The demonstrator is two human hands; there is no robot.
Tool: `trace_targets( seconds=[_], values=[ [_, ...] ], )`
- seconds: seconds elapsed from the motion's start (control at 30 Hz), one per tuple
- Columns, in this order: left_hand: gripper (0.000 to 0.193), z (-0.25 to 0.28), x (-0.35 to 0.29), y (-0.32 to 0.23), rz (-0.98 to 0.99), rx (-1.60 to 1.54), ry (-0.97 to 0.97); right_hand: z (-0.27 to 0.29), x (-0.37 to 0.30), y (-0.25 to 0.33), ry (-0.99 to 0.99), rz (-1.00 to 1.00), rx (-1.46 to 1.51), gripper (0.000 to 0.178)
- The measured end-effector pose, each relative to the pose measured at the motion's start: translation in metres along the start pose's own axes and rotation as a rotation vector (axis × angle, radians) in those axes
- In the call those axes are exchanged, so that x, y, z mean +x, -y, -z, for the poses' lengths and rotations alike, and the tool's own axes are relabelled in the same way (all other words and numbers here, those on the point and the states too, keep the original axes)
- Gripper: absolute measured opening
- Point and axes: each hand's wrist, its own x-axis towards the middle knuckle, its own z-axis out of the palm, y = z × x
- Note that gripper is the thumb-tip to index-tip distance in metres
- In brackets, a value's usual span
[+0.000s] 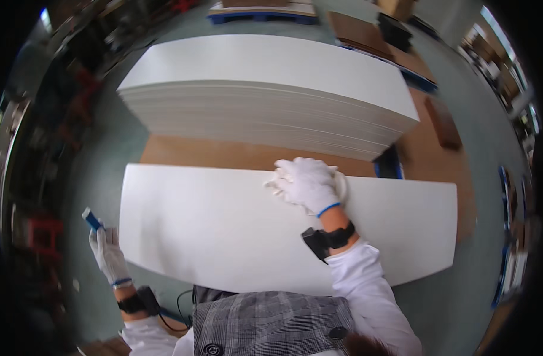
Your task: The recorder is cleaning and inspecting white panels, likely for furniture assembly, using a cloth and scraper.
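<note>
A long white panel (224,228) with a curved near edge lies flat in front of me. On its far half, right of the middle, my gloved right hand (307,181) is closed on a bunched white cloth (341,187) and presses it to the surface. Off the panel's left end, my gloved left hand (109,255) grips a small blue stick-like object with a pale end (92,219), pointing up and away. Its exact kind cannot be made out. Both wrists wear black bands with a box.
Beyond the panel stands a tall stack of white boards (265,65) on brown sheeting (194,151). Brown boards (360,35) and a brown block (442,123) are at the far right. A blue pallet (262,16) sits at the back. A red stool (44,234) stands at left.
</note>
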Motion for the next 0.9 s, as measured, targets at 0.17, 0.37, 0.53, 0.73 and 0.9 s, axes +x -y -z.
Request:
trace_targets(
  seconds=[0.17, 0.37, 0.53, 0.73, 0.9],
  values=[
    [0.029, 0.110, -0.006, 0.021, -0.265, 0.479, -0.737, -0.002, -0.019, -0.021, -0.026, -0.017, -0.078, 0.045],
    [0.037, 0.230, -0.092, 0.104, 0.217, 0.796, -1.140, -0.001, -0.017, -0.041, 0.039, -0.078, 0.102, 0.043],
    [0.039, 0.285, -0.169, 0.163, 0.649, 0.862, -1.289, -0.001, -0.016, -0.046, 0.081, -0.057, 0.151, 0.042],
    [0.036, 0.290, -0.199, 0.176, 0.882, 0.966, -1.343, -0.003, -0.016, -0.048, 0.110, -0.110, 0.207, 0.043],
    [0.037, 0.282, -0.204, 0.170, 0.970, 1.120, -1.252, -0.006, -0.016, -0.055, 0.110, -0.172, 0.316, 0.043]
  ],
)
